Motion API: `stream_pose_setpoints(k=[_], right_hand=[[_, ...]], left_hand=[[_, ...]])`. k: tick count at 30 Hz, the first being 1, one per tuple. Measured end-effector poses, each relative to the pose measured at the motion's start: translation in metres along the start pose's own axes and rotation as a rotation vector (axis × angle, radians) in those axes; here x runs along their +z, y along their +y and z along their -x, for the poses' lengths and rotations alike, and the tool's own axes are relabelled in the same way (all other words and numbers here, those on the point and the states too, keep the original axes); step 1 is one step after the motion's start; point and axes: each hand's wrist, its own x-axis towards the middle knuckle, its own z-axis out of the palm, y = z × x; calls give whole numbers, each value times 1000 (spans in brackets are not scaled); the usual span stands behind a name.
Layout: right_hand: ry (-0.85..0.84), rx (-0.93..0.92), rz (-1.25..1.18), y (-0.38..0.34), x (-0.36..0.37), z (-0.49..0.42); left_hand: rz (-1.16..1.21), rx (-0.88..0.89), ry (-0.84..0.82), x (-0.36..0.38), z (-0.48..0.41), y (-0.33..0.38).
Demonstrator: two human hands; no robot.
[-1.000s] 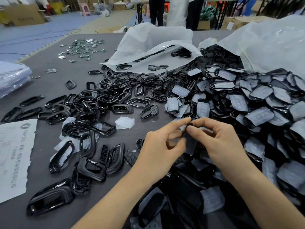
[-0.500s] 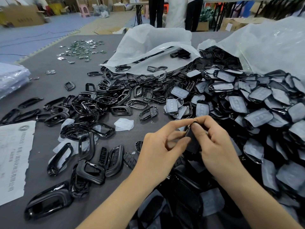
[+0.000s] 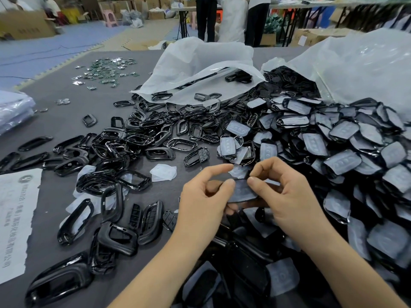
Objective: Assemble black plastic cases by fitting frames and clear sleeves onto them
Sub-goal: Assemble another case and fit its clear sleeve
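Note:
Between both hands sits a small black case with a clear sleeve (image 3: 242, 190), low in the middle of the view. My left hand (image 3: 204, 196) pinches its left edge with the thumb, the index finger stretched above it. My right hand (image 3: 287, 192) pinches the right edge between thumb and curled fingers. Loose black frames (image 3: 133, 141) lie scattered over the grey table to the left. A heap of sleeved black cases (image 3: 333, 156) spreads to the right. A loose clear sleeve (image 3: 163, 172) lies just left of my hands.
Two white plastic bags (image 3: 200, 65) with more black parts lie open at the back. Small metal pieces (image 3: 106, 72) are scattered at the far left. A printed sheet (image 3: 15, 214) rests at the left edge. More black cases (image 3: 233, 274) pile up near me. People stand behind the table.
The case has turned between my hands, so its sleeved face now points up. My hands have drawn slightly apart, and my left index finger has lifted off it.

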Motion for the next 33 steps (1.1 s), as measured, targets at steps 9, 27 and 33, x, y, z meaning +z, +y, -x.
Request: stream_pose_setpoints(k=[9, 27, 33], right_hand=[[9, 65, -118, -1, 4, 3], [-41, 128, -160, -6, 0, 2], [-31, 127, -143, -6, -1, 2]], left_hand=[[-63, -17, -32, -4, -2, 1], [-24, 12, -82, -6, 0, 7], [39, -30, -102, -6, 0, 8]])
